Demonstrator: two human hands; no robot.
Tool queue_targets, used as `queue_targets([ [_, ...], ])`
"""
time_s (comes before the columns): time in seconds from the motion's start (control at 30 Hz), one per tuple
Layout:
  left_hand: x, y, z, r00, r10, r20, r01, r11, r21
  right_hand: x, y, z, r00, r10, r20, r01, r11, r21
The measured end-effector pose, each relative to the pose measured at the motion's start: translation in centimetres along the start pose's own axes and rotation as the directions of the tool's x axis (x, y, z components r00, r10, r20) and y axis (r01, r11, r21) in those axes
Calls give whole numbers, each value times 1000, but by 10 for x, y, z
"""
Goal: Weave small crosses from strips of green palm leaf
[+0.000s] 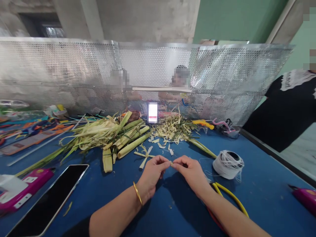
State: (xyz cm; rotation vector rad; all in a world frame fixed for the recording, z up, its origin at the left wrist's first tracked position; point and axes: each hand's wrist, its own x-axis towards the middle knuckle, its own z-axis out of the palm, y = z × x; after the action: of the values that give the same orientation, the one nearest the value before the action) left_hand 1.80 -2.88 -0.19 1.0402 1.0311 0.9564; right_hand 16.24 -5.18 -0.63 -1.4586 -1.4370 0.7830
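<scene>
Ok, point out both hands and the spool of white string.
Left hand [153,171], head view: back of the hand.
Right hand [192,169], head view: back of the hand.
Spool of white string [225,168], head view: wound string.

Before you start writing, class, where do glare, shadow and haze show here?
Head view: glare streaks the perforated sheet; head view again: soft shadows lie on the blue tabletop below the left hand and right hand; head view, background: people behind the sheet look hazy.
</scene>
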Motion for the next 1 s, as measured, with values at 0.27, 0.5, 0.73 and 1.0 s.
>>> queue_targets([
  [0.27, -2, -3, 4, 999, -25, -29, 24, 999, -29, -2, -1, -1, 997, -73, 6, 73, 996, -55],
  [0.5, -3, -3, 3, 995, -87, -54, 83, 993, -83, -3, 1, -3, 964, -259, 53, 265, 950, -167],
  [0.73, -2, -2, 5, 998, -49, -32, 51, 998, 37, 0, 0, -4, 991, -133, 8, 133, 990, -42],
  [1.0, 9, 58, -43, 946, 300, -126, -110, 657, 746, 9, 2, -18, 982, -70, -174, 73, 997, 11],
])
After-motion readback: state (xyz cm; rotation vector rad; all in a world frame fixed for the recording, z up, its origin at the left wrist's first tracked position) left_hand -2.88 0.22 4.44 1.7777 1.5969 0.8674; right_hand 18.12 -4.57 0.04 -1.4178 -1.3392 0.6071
